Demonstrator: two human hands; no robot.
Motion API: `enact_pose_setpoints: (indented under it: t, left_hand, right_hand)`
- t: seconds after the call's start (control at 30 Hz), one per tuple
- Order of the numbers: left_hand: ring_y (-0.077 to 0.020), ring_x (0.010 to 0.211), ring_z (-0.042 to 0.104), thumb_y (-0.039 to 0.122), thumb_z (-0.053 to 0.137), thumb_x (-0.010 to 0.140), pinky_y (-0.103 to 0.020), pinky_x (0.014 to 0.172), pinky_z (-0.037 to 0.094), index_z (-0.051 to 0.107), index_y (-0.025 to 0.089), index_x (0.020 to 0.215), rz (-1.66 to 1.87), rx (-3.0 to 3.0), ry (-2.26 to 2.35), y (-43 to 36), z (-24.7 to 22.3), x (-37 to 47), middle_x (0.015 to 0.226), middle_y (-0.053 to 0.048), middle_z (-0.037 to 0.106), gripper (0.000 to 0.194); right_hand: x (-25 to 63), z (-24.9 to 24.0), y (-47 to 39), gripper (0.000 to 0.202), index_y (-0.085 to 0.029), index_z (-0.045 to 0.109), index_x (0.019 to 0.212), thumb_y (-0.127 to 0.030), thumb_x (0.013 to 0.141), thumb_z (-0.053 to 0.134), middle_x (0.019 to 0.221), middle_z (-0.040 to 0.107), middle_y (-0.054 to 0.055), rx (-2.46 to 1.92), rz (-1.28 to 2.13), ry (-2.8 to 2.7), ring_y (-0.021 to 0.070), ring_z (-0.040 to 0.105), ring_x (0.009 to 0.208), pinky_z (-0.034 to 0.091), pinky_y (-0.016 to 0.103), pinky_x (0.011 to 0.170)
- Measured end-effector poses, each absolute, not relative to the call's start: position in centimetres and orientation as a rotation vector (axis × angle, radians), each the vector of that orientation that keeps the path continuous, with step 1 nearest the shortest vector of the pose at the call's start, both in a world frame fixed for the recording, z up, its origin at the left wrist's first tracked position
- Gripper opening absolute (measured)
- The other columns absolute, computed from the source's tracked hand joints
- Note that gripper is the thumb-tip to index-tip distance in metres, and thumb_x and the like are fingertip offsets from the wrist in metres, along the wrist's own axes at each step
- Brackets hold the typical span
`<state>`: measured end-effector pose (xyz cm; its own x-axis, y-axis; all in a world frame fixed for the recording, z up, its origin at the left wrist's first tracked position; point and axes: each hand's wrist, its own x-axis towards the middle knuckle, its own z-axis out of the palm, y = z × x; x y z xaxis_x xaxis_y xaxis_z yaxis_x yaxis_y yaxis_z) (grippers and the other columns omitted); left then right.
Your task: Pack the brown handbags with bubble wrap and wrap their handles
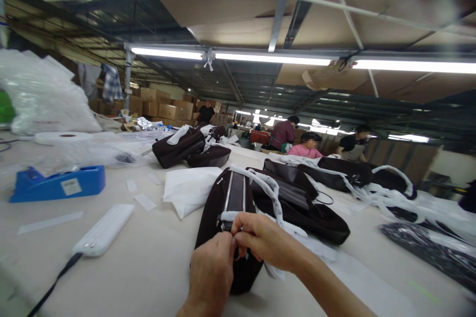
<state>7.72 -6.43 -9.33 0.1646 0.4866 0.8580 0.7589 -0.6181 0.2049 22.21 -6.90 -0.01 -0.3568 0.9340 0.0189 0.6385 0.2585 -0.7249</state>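
A dark bag (211,208) with a light-edged stripe lies on the white table right in front of me. Both hands meet over its near part, close to a strap end and a metal fitting. My left hand (213,270) is closed, its fingertips pinched beside the fitting. My right hand (262,237) is also pinched, thumb and forefinger touching the left fingertips. Whatever small piece sits between the fingers is hidden. A strap wrapped in white paper (273,190) loops up from the bag's right side.
To the left are a blue tape dispenser (61,183), a white corded device (104,230) and a tape roll (63,137). More dark bags (178,146) lie behind and to the right. A plastic-wrapped bundle (427,252) lies at the right. Several people work farther back.
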Motion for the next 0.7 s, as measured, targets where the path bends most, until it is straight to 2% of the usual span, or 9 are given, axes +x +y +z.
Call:
enact_pose_setpoints:
  t: [0.17,0.27,0.37,0.43,0.53,0.7]
  left_hand:
    - [-0.0132,0.040,0.052,0.020,0.025,0.104,-0.030,0.045,0.030,0.049,0.023,0.066,-1.488,-2.097,-1.109,-6.2,-9.6,7.9,0.052,0.003,0.054,0.046]
    - [-0.0126,0.040,0.052,0.019,0.024,0.104,-0.029,0.044,0.031,0.049,0.023,0.067,-1.536,-2.092,-1.076,-6.1,-9.8,8.0,0.053,0.003,0.055,0.045]
    - [-0.0123,0.043,0.054,0.018,0.026,0.103,-0.026,0.044,0.033,0.050,0.023,0.069,-1.562,-2.159,-1.081,-6.1,-9.7,8.0,0.056,0.003,0.057,0.042]
    - [-0.0121,0.044,0.055,0.018,0.028,0.102,-0.026,0.045,0.034,0.050,0.023,0.069,-1.570,-2.199,-1.097,-6.0,-9.6,8.0,0.057,0.002,0.058,0.041]
    - [-0.0117,0.042,0.053,0.018,0.027,0.102,-0.026,0.044,0.032,0.050,0.022,0.068,-1.570,-2.198,-1.102,-6.0,-9.6,8.1,0.056,0.003,0.057,0.042]
    - [-0.0117,0.041,0.051,0.022,0.024,0.104,-0.027,0.044,0.031,0.049,0.022,0.066,-1.546,-2.128,-1.104,-5.9,-9.7,8.2,0.053,0.003,0.054,0.046]
  right_hand:
    - [22.1,0.5,-7.4,0.017,-0.020,0.059,0.083,-0.008,0.080,0.048,0.066,0.065,-0.004,-1.384,0.672,-2.212,0.0071,0.051,0.050,0.035,0.015,0.047]
    - [22.0,0.8,-7.6,0.017,-0.020,0.059,0.084,-0.008,0.077,0.049,0.064,0.063,-0.004,-1.414,0.704,-2.205,0.0076,0.052,0.048,0.036,0.015,0.045]
    - [21.8,1.2,-7.8,0.036,-0.022,0.058,0.103,-0.006,0.071,0.052,0.059,0.061,-0.007,-1.478,0.733,-2.215,0.0090,0.054,0.044,0.038,0.016,0.044]
    - [21.7,1.3,-7.9,0.049,-0.022,0.052,0.115,-0.005,0.069,0.052,0.059,0.061,-0.008,-1.483,0.723,-2.224,0.0100,0.057,0.046,0.039,0.016,0.045]
    - [22.0,1.1,-7.8,0.043,-0.022,0.045,0.113,-0.006,0.073,0.048,0.062,0.062,-0.008,-1.436,0.848,-2.165,0.0100,0.057,0.046,0.039,0.017,0.044]
    - [23.0,0.6,-7.3,0.029,-0.020,0.040,0.104,-0.013,0.077,0.047,0.063,0.061,-0.008,-1.248,1.137,-1.944,0.0066,0.046,0.043,0.033,0.016,0.042]
